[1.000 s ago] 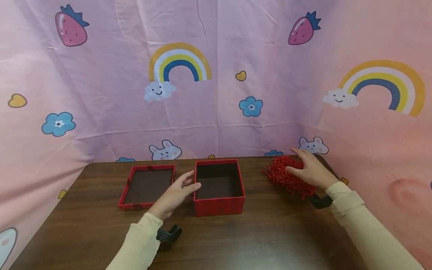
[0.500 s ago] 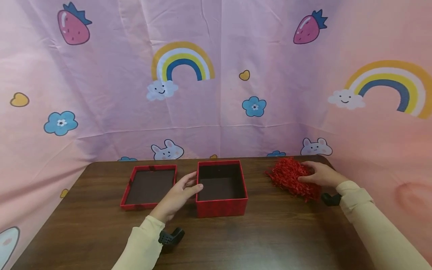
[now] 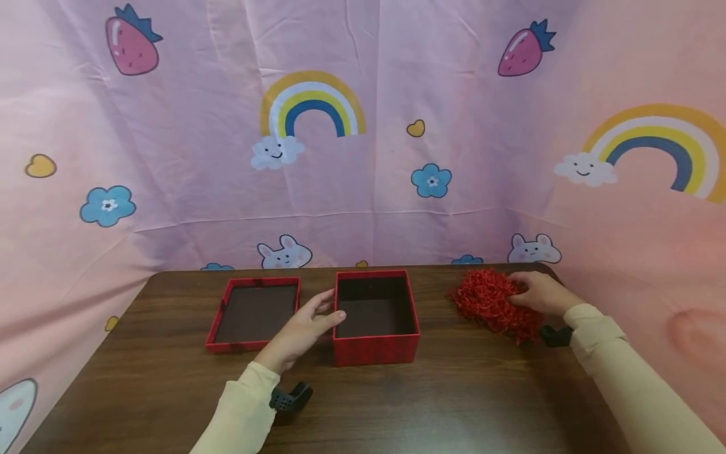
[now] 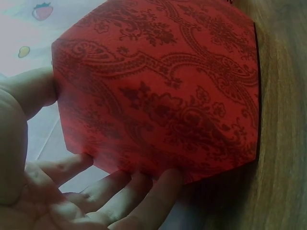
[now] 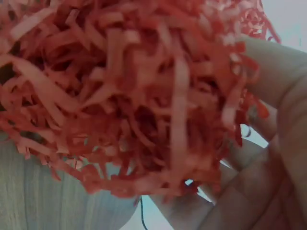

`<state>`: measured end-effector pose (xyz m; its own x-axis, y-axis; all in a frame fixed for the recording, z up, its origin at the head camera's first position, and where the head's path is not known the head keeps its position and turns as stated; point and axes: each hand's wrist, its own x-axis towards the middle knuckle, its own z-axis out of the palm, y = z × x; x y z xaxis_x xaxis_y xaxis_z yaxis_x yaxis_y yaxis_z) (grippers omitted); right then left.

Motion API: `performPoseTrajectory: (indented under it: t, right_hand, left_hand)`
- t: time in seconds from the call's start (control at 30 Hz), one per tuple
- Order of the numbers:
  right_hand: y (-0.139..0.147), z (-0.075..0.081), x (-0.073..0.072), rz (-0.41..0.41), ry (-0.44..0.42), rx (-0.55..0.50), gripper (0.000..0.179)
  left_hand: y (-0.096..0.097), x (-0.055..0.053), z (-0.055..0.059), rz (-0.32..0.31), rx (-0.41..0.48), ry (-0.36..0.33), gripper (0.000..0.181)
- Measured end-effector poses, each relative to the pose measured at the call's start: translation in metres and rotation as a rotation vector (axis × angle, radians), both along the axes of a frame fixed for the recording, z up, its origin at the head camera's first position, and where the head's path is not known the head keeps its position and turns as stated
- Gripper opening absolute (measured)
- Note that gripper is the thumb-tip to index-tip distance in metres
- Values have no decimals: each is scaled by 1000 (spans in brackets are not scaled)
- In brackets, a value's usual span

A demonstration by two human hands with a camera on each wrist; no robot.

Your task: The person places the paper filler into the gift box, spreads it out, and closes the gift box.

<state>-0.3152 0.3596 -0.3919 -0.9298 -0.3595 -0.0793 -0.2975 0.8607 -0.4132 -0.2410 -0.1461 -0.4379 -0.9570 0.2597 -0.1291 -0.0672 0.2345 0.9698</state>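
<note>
A red patterned box (image 3: pixel 375 350) stands without its lid at the middle of the table, its dark inside facing up. My left hand (image 3: pixel 303 328) is at its left side. The thumb hooks over the rim and the fingers touch the outer wall, whose paisley print fills the left wrist view. At the back right lies a loose heap of red shredded paper (image 3: pixel 490 301). My right hand (image 3: pixel 541 293) grips the heap from its right side. In the right wrist view the paper strips (image 5: pixel 144 96) hide some of the fingertips.
The red lid (image 3: pixel 258 313) lies left of the box with its dark inside up. Brown wood table (image 3: pixel 442 397) runs in front of the box. A printed cloth (image 3: pixel 391 75) hangs behind and along both sides.
My right hand has come down from above the paper heap and now grips its right side. The left hand stays at the box. The head view has shifted slightly.
</note>
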Motion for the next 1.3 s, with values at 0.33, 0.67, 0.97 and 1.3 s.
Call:
performPoseTrajectory:
  t: [0.33, 0.67, 0.97, 1.3]
  right_hand:
    - [-4, 11, 2, -27, 93, 22, 43]
    - [-12, 15, 4, -26, 119, 54, 37]
    - [-26, 4, 6, 135, -1, -58, 74]
    - [-40, 6, -1, 220, 8, 126, 64]
  left_hand:
    - [1, 1, 1, 6, 0, -5, 78]
    - [0, -1, -3, 17, -4, -9, 79]
    - [0, 1, -1, 7, -12, 14, 78]
    - [1, 1, -2, 14, -14, 14, 78]
